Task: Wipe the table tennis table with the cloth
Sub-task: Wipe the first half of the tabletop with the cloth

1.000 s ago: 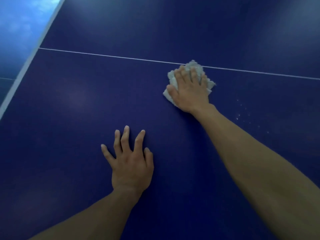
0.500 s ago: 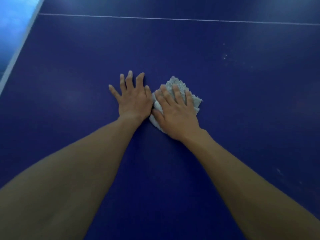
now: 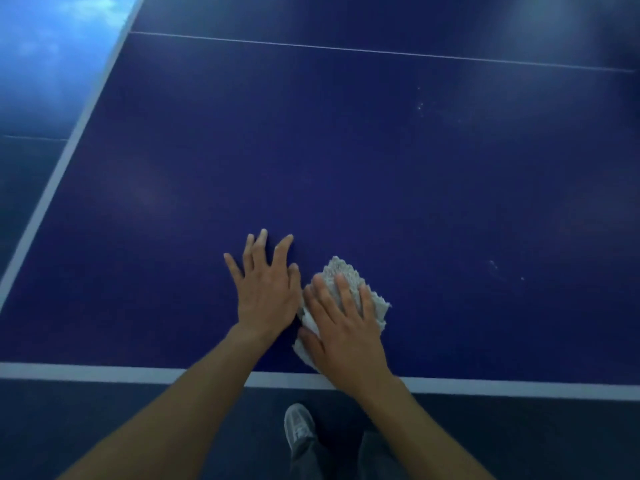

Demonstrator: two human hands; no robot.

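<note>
Well, the right hand (image 3: 346,330) is pressing flat on the cloth (image 3: 348,273), left hand (image 3: 266,292) lying spread beside; far specks (image 3: 420,107) may be getting skipped.

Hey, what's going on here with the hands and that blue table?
A person is wiping a blue table tennis table with a pale cloth. The right hand presses the cloth flat on the surface, close to the white edge line, fingers straight on top of it. The left hand lies flat on the table beside the cloth. A few pale specks show farther out.
</note>
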